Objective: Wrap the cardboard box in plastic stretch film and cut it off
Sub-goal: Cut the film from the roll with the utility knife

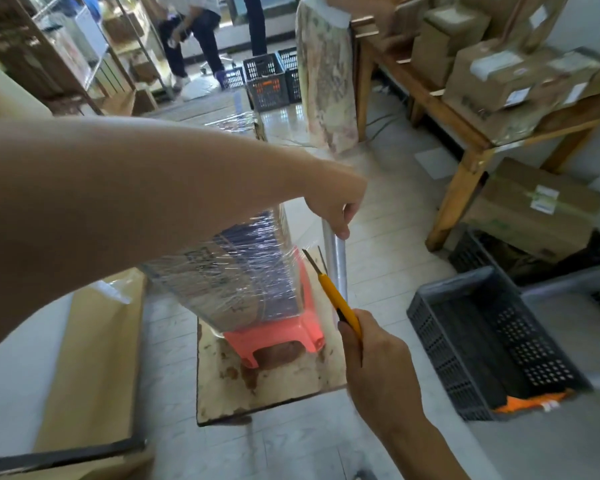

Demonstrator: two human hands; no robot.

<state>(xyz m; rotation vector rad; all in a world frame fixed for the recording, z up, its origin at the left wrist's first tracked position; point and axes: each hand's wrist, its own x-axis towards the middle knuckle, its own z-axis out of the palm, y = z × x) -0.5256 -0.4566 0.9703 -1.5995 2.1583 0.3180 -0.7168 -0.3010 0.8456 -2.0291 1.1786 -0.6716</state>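
A long cardboard box (243,271) wrapped in shiny stretch film lies on a pink plastic stool (291,337). To its right the stretch film roll (336,261) stands upright, and my left hand (336,209) grips its top. A sheet of film (309,247) runs from the box's corner to the roll. My right hand (371,355) holds a yellow utility knife (333,292) with its blade out, the tip right at that film near the box's corner. My left forearm hides much of the box.
The stool stands on a stained board (267,393) on the tiled floor. A dark plastic crate (492,344) sits to the right, flat cardboard (94,358) to the left. A wooden table with boxes (465,133) stands at the back right. People and crates (267,81) are far ahead.
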